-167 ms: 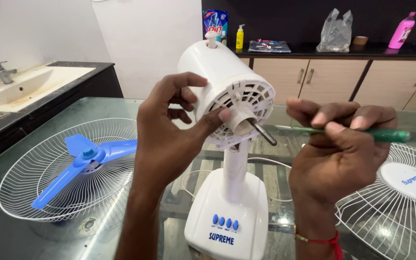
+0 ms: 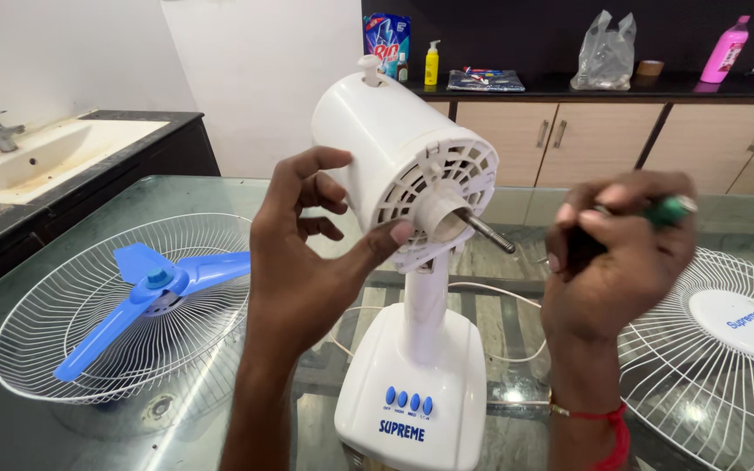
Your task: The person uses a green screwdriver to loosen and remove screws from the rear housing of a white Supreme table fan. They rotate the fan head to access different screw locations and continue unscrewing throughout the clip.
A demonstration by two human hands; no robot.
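At frame centre the left hand [image 2: 307, 262] grips the white fan motor [image 2: 394, 148]; the right hand [image 2: 621, 253] is closed around a green screwdriver [image 2: 669, 209]. A wire guard [image 2: 63, 331], lower left on the worktop [image 2: 525, 288], cradles the blue blade [image 2: 150, 288].

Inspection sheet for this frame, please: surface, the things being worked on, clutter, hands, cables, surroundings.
Surface: glass table, dark frame beneath.
Job's things: white fan body upright, grilles and blade off, bare shaft; green-handled tool.
Clutter: rear wire grille with blue blade lying in it; front wire grille at right.
Hands: left hand grips the motor housing; right hand closed on the tool.
Cables: white cord behind the stand.
Surroundings: sink at left; counter with bottles, a packet and a bag.
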